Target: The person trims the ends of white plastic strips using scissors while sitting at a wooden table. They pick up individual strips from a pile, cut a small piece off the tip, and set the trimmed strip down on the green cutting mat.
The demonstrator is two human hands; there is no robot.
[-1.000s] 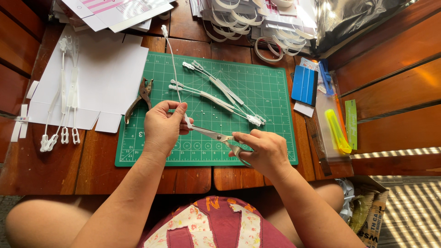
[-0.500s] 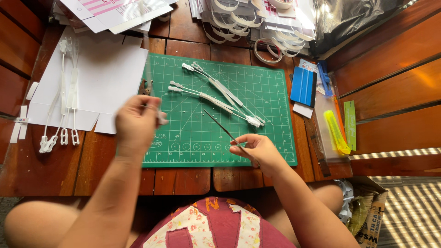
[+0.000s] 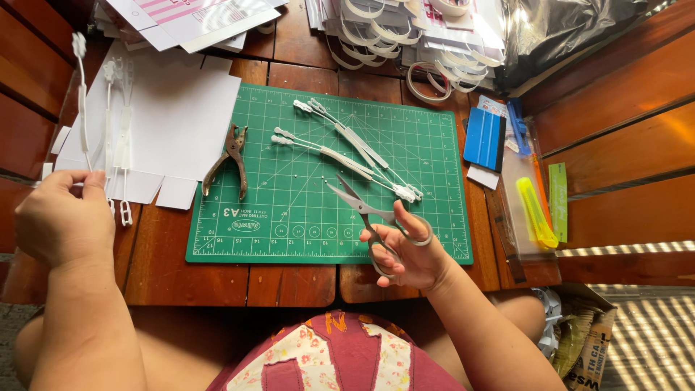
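The left hand (image 3: pixel 61 217) is pinching a thin white plastic strip (image 3: pixel 81 108) and holding it upright at the left of the wooden table (image 3: pixel 289 279), beside the white paper (image 3: pixel 181 123). The right hand (image 3: pixel 413 253) is gripping open scissors (image 3: pixel 365 210) over the green cutting mat (image 3: pixel 304 217), blades pointing away. More strips (image 3: pixel 347 148) are lying across the mat, near the pliers (image 3: pixel 230 159). Keeping the strip taut and the blades clear of the fingers would be helping a clean cut.
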